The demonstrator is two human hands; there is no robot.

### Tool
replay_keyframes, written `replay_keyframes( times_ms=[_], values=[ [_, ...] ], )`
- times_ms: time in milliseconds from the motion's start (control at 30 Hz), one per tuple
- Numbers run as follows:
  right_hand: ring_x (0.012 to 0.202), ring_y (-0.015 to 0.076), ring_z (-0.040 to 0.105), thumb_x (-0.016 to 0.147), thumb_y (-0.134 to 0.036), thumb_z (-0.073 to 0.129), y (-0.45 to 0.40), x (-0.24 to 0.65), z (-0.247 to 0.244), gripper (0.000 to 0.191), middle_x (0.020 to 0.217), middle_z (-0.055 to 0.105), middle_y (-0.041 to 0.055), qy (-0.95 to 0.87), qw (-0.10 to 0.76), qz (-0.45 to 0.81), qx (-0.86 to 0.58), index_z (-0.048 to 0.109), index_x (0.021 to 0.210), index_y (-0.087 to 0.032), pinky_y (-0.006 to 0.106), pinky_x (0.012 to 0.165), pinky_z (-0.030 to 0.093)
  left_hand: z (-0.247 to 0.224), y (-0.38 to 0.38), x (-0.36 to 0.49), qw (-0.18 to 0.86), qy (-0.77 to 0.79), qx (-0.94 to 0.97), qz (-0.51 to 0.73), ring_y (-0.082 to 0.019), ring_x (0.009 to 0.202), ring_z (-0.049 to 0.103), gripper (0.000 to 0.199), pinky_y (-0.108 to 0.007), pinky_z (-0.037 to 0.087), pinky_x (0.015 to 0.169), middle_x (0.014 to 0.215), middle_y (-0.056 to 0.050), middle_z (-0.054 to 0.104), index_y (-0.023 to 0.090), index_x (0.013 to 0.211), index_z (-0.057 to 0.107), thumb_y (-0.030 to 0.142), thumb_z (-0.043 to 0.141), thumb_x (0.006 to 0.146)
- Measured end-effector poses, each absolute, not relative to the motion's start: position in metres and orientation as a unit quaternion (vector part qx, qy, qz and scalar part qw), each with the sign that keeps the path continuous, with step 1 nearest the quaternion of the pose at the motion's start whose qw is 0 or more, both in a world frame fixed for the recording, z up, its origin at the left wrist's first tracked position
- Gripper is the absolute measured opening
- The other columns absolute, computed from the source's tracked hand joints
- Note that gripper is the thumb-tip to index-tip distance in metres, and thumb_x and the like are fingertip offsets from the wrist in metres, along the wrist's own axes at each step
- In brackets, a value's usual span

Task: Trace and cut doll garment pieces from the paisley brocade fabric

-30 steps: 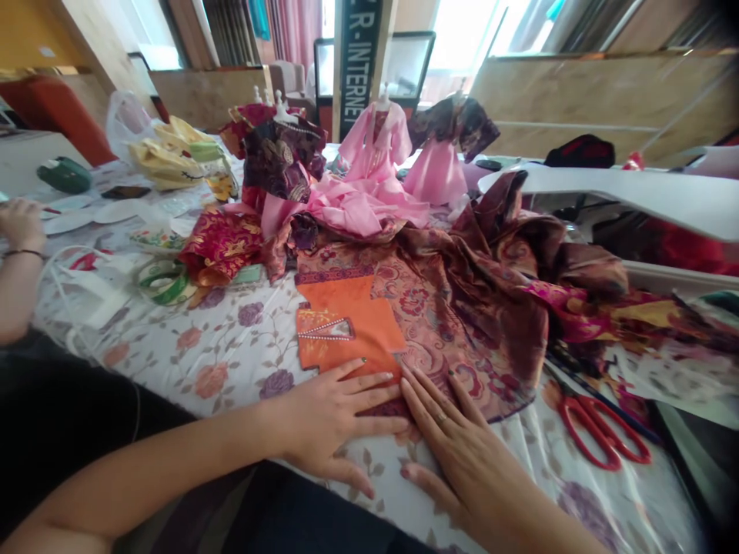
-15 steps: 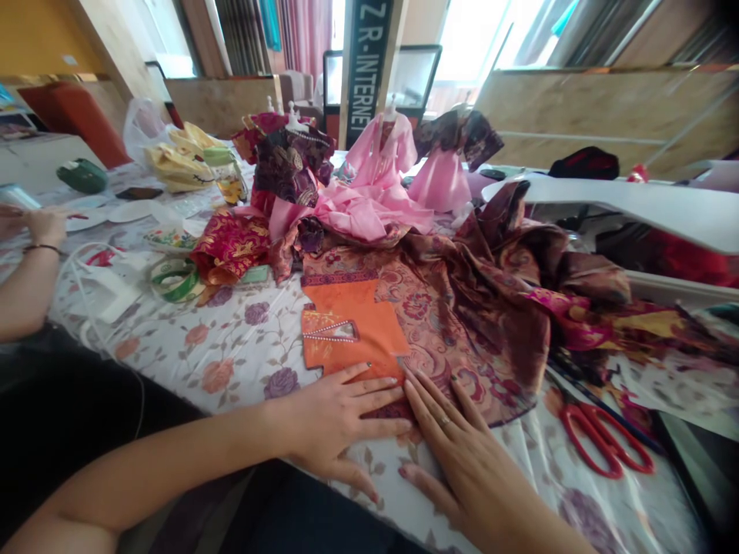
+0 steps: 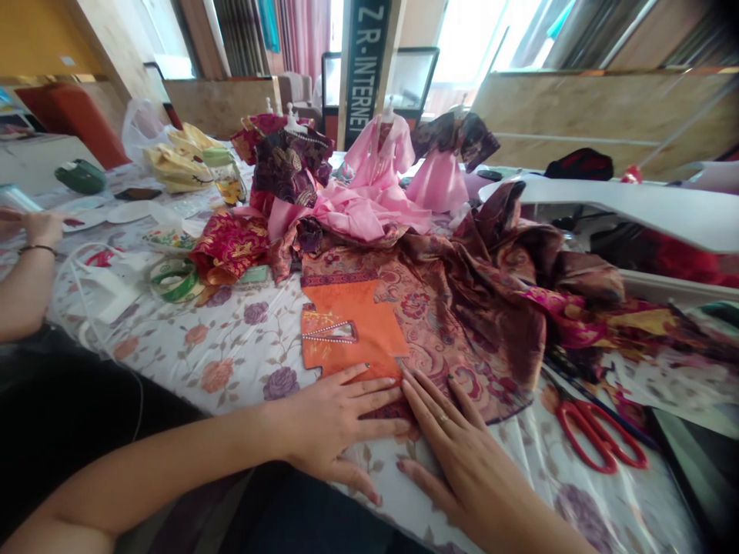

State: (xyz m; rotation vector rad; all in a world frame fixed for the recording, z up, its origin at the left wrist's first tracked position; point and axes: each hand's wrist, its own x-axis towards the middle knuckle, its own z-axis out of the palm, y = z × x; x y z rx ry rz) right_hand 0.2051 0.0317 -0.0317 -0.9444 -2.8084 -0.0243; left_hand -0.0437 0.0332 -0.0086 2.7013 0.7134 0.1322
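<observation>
An orange cloth piece [image 3: 369,315] with a beaded triangular opening lies flat on a brown-red patterned fabric [image 3: 427,308]. My left hand [image 3: 340,412] rests with spread fingers across the orange piece's lower edge, its thumb over the tablecloth. Beside it, my right hand [image 3: 453,438] lies flat, fingers extended on the patterned fabric's near edge, a ring on one finger. The fingertips of both hands almost meet. Neither hand grips anything. Red-handled scissors [image 3: 600,435] lie to the right of my right hand.
Small dress forms stand behind, wearing a pink dress [image 3: 384,154] and a dark patterned garment [image 3: 289,161]. Green tape [image 3: 173,281] and a white power strip [image 3: 112,288] lie left. Another person's hand [image 3: 43,231] is at far left. A white tray [image 3: 623,208] stands right.
</observation>
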Motion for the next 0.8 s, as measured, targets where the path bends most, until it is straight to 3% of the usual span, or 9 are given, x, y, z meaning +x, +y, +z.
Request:
replay_keyframes(
  times_ms=[333, 800],
  values=[
    [0.140, 0.0270, 0.026, 0.092, -0.047, 0.043, 0.030, 0.206, -0.032, 0.077, 0.153, 0.025, 0.0132, -0.942, 0.084, -0.013, -0.326, 0.007, 0.151, -0.012, 0.054, 0.112, 0.020, -0.006, 0.031, -0.049, 0.151, 0.294, 0.941, 0.072, -0.026, 0.143, 0.015, 0.076, -0.045, 0.006, 0.117, 0.152, -0.015, 0.028, 0.014, 0.145, 0.032, 0.065, 0.036, 0.088],
    [0.140, 0.0307, 0.025, 0.092, -0.048, 0.043, 0.030, 0.207, -0.029, 0.069, 0.153, 0.025, 0.0129, -0.938, 0.081, 0.044, -0.334, 0.021, 0.150, -0.017, 0.059, 0.111, 0.020, -0.021, 0.030, -0.061, 0.119, 0.335, 0.933, 0.056, -0.029, 0.142, 0.018, 0.075, -0.051, 0.006, 0.115, 0.153, -0.014, 0.025, 0.020, 0.148, 0.026, 0.063, 0.040, 0.088]
  ],
)
